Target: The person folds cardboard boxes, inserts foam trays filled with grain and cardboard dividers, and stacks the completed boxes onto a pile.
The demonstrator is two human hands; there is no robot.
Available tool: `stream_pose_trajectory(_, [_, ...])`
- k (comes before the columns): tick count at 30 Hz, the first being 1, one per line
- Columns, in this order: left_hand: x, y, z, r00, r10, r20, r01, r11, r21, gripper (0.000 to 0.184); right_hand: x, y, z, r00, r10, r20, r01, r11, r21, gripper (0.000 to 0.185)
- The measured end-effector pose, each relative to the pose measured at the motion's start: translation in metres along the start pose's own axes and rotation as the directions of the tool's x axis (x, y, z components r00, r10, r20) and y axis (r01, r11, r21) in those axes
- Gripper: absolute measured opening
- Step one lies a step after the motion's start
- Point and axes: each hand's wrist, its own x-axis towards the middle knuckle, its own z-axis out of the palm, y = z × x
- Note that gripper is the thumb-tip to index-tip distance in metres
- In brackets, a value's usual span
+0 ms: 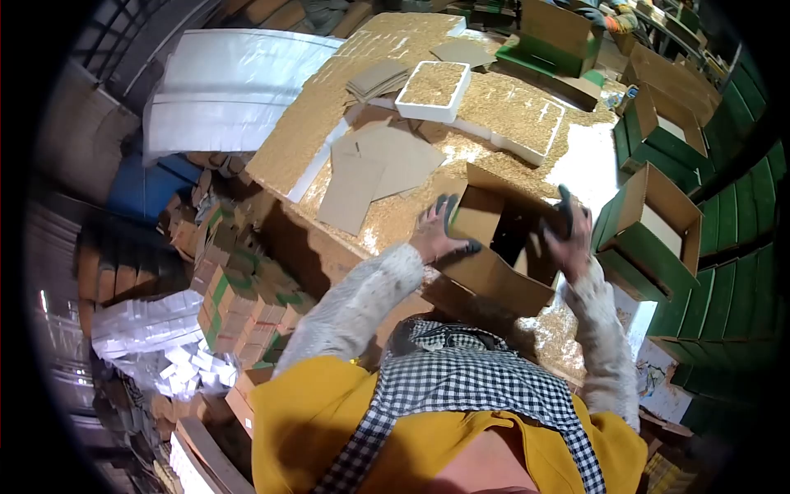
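Note:
An open-topped cardboard box (499,278) with raised flaps stands at the near edge of the work table, its inside mostly in shadow. My left hand (436,235) is at the box's left side, fingers spread and thumb reaching over the flap. On the opposite side is my right hand (569,236), its fingers pointing up and apart and its thumb near the right flap. Dark coverings show on the fingers of both hands. Whether either palm presses on the box I cannot tell. Flat cardboard sheets (352,193) lie on the table left of the box.
A white foam tray (434,92) with grainy tan contents sits on the similarly covered table (317,107). Green-sided open boxes (650,222) line the right. Folded cartons (243,305) are stacked at left, near a bag of white blocks (193,369). Another person's gloved hand (619,20) appears at the back.

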Motion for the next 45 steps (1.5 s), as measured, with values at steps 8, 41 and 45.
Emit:
stream_pose_trajectory(8, [0.000,-0.039,-0.013,0.818,0.150,0.555,0.429,0.485,-0.763,0.061,-0.116,-0.003,-0.029,0.826,-0.404,0.392,0.471,0.878,-0.087,0.060])
stream_pose_trajectory(41, [0.084,-0.125,0.065,0.939,-0.294,0.180,0.249,0.218,-0.944,0.058,0.237,0.034,0.242,0.666,0.597,0.448,-0.460,-0.144,0.876,0.037])
stream_pose_trajectory(45, [0.088,-0.125,0.081,0.900,-0.349,0.260,0.336,0.177,-0.925,0.056,0.145,0.000,0.080,0.581,0.714,0.390,-0.541,-0.019,0.841,0.052])
